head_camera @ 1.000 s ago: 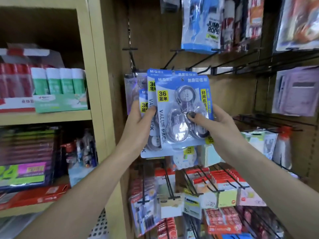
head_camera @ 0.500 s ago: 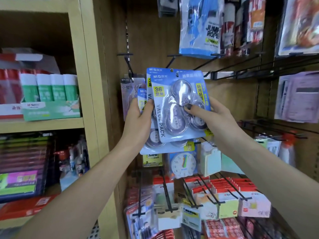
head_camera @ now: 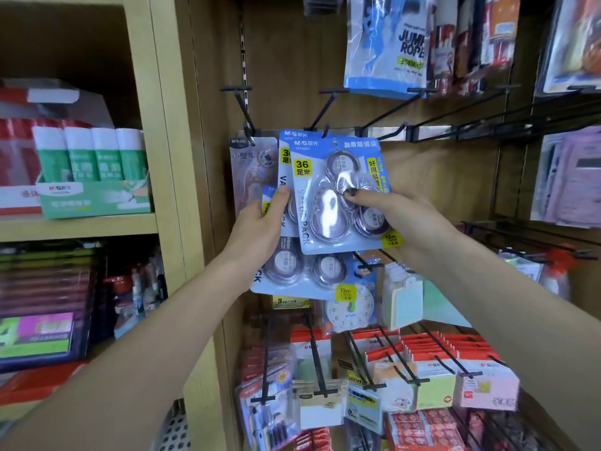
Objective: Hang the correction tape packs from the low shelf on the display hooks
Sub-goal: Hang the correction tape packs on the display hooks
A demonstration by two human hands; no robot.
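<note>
Your right hand [head_camera: 400, 216] pinches the front correction tape pack [head_camera: 341, 193], thumb on its clear blister, lifting its top edge to the black display hook [head_camera: 320, 109] on the wooden panel. Your left hand [head_camera: 260, 229] grips the other packs [head_camera: 302, 271] fanned just behind and below the front pack. Left of that pack, another carded item [head_camera: 250, 164] hangs from a neighbouring hook. Below it sit sticky notes [head_camera: 432, 375].
</note>
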